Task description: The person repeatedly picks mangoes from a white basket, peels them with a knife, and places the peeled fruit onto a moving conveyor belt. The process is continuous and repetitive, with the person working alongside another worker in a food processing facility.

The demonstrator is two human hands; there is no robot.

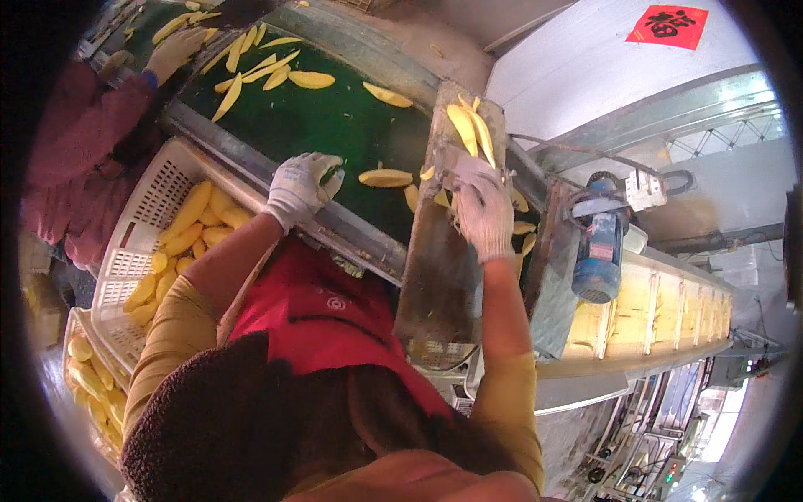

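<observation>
My left hand (304,188), in a white knit glove, is over the near metal edge of a green conveyor belt (339,125). Its thumb and fingers are apart, with nothing visible between them. A worn board (442,276) lies across the belt. Over it, my blurred right hand (483,210), also gloved, has its fingers bent down beside long yellow produce slices (467,128). Whether it grips anything is hidden. Between my hands, a yellow oval slice (386,178) lies on the belt, and several more slices (276,72) are scattered farther up.
A white plastic crate (116,251) of peeled yellow produce (191,216) stands at my left, with another filled crate (94,383) below. A co-worker's gloved hand (175,56) reaches over the belt. To the right are a blue motor (596,251) and a slatted yellow conveyor (659,314).
</observation>
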